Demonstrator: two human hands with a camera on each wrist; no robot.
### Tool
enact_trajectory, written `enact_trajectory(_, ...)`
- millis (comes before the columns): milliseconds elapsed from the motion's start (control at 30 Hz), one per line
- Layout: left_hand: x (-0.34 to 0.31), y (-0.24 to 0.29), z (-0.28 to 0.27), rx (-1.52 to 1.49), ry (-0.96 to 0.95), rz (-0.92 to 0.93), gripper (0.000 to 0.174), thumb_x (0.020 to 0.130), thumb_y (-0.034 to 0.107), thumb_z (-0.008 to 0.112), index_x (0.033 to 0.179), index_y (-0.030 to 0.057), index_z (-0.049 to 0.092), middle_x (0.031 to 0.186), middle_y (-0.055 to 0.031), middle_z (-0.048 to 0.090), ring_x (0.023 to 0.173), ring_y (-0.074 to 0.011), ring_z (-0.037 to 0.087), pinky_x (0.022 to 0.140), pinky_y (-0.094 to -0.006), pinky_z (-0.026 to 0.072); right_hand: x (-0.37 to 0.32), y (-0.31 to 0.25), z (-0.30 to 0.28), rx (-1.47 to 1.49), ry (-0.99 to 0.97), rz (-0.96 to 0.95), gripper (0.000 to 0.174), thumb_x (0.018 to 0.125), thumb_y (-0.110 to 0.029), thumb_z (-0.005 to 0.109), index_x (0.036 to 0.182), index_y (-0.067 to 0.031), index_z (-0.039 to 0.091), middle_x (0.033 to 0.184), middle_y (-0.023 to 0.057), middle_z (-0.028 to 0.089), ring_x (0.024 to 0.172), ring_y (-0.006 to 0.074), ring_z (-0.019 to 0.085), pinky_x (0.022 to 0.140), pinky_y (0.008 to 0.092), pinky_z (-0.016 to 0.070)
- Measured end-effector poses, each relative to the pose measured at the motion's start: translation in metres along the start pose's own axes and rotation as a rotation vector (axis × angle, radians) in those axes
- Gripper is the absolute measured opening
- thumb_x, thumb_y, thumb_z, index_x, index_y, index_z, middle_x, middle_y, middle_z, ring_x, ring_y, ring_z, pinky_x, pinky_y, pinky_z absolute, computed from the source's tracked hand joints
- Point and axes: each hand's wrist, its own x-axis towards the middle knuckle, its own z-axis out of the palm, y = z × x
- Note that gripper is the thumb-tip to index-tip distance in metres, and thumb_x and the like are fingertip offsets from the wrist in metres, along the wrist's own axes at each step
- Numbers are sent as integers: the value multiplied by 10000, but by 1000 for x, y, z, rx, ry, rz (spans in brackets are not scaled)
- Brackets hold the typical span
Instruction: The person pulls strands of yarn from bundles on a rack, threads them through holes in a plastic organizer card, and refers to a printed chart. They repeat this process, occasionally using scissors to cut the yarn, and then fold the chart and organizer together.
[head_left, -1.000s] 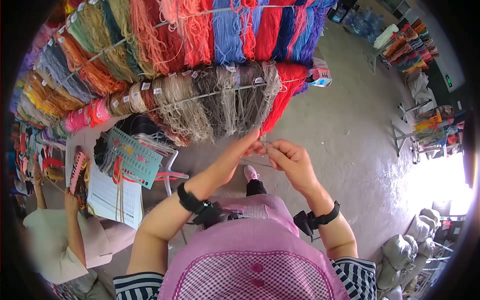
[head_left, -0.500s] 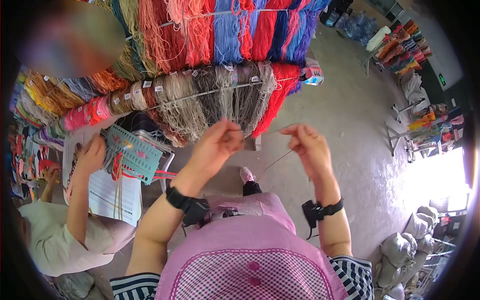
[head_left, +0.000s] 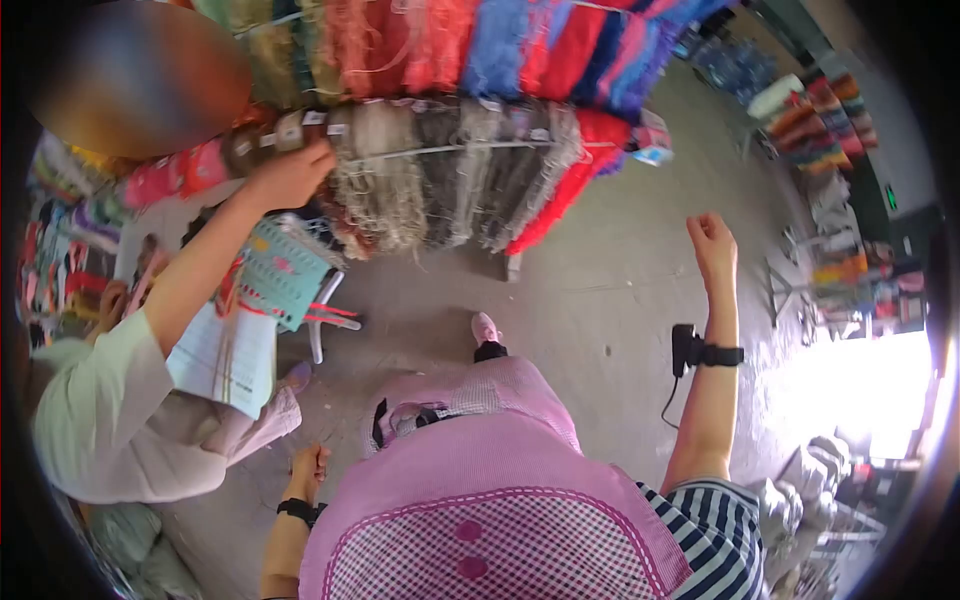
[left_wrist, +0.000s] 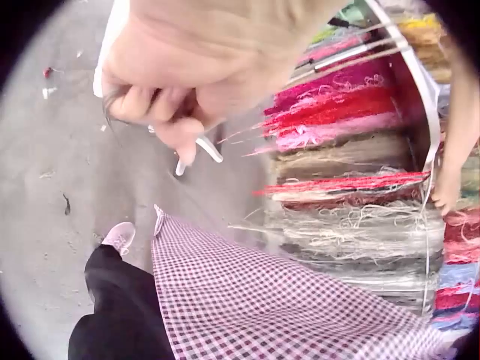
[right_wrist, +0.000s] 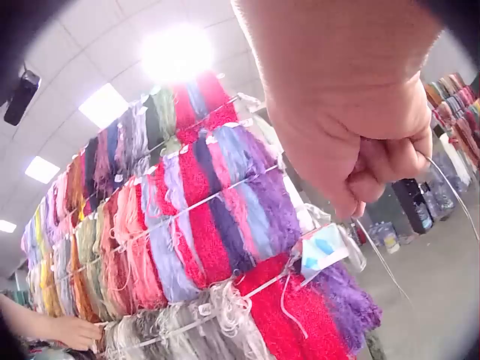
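Note:
My right hand point(head_left: 714, 245) is raised out to the right, fingers curled. In the right wrist view it grips a thin pale thread point(right_wrist: 382, 259), with lengths hanging from both sides of the fist. Low at my left side, beside the apron point(head_left: 440, 470), is my left hand point(head_left: 308, 468). Its fingers are curled in the left wrist view, and a thin dark strand point(left_wrist: 110, 112) sticks out at the fingertips. Whether both hands hold one and the same thread, I cannot tell. Ahead, grey and beige yarn skeins point(head_left: 380, 190) hang on a rack.
At left another person in a pale top point(head_left: 110, 420) reaches a hand point(head_left: 295, 178) to the skeins. A teal card with holes point(head_left: 285, 270) and a printed sheet point(head_left: 225, 355) lie before them. Red yarn point(head_left: 570, 180) ends the lower row. Grey sacks point(head_left: 800, 490) stand at right.
My hands, together at first, have moved far apart: the right up and outward, the left down beside the apron. The other person's arm has reached forward to the skeins.

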Motion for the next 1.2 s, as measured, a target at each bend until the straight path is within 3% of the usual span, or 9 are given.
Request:
enact_trajectory(67, -41, 3, 6, 153, 54, 59, 292, 972, 331, 530, 793, 107, 585, 577, 41, 468, 399, -54, 318, 349, -224, 209, -12, -36, 9, -62, -37, -171, 255, 848, -293, 644, 866, -39, 627, 741, 67, 634, 747, 167, 633, 657, 331, 478)
enact_trajectory(167, -87, 52, 53, -156, -59, 259, 296, 980, 315, 540, 812, 77, 590, 608, 22, 500, 425, -44, 334, 387, -207, 254, -23, -79, 67, 422, -7, -443, 176, 871, -214, 639, 862, -39, 633, 800, 29, 653, 761, 141, 625, 651, 292, 478)
enact_trajectory(233, -129, 106, 87, -215, -127, 471, 304, 990, 311, 534, 848, 52, 603, 623, 13, 519, 442, -39, 340, 414, -195, 259, -49, -139, 88, 1148, -486, -18, 101, 879, -127, 652, 854, -32, 629, 832, -15, 640, 736, 110, 581, 646, 250, 462)
enact_trajectory(433, -154, 190, 122, -361, 57, 871, 277, 981, 271, 555, 995, 10, 649, 661, 0, 544, 462, -18, 337, 426, -191, 236, -125, -260, 160, 703, -611, -620, 96, 866, -40, 642, 948, -35, 693, 851, 56, 683, 727, 128, 590, 691, 266, 471)
enact_trajectory(667, -121, 243, 121, -444, 230, 907, 250, 943, 232, 596, 1042, 17, 675, 668, 1, 541, 500, -30, 407, 445, -204, 285, -182, -327, 217, 758, -750, -1183, 275, 775, 24, 618, 1023, -69, 690, 954, 90, 698, 885, 289, 627, 766, 364, 508)
enact_trajectory(733, -97, 251, 121, 92, 596, 1158, 225, 934, 212, 598, 975, 6, 678, 725, -30, 585, 566, -153, 541, 537, -302, 416, -181, -346, 235, 746, -723, -1339, 335, 750, 31, 612, 1061, -78, 674, 995, 79, 692, 912, 290, 619, 785, 367, 506)
enact_trajectory(867, -97, 259, 127, 588, 926, 1116, 206, 914, 259, 577, 947, 92, 693, 832, -156, 603, 754, -341, 595, 640, -414, 456, -177, -373, 253, 637, -664, -1677, 477, 687, 39, 597, 1144, -91, 631, 1129, 58, 658, 963, 283, 600, 839, 375, 501)
enact_trajectory(1100, -91, 253, 134, 535, 1027, 1134, 238, 920, 300, 550, 875, 97, 665, 826, -132, 634, 792, -350, 623, 630, -450, 467, -158, -376, 266, 493, -695, -1769, 514, 653, 35, 606, 1156, -74, 611, 1175, 74, 642, 1053, 299, 586, 894, 409, 488)
enact_trajectory(1200, -89, 253, 119, 485, 927, 1121, 222, 925, 268, 579, 952, 79, 692, 727, -101, 606, 615, -289, 582, 576, -392, 440, -162, -383, 268, 552, -730, -1729, 433, 725, 42, 615, 1143, -71, 598, 1069, 113, 667, 960, 304, 634, 817, 397, 520)
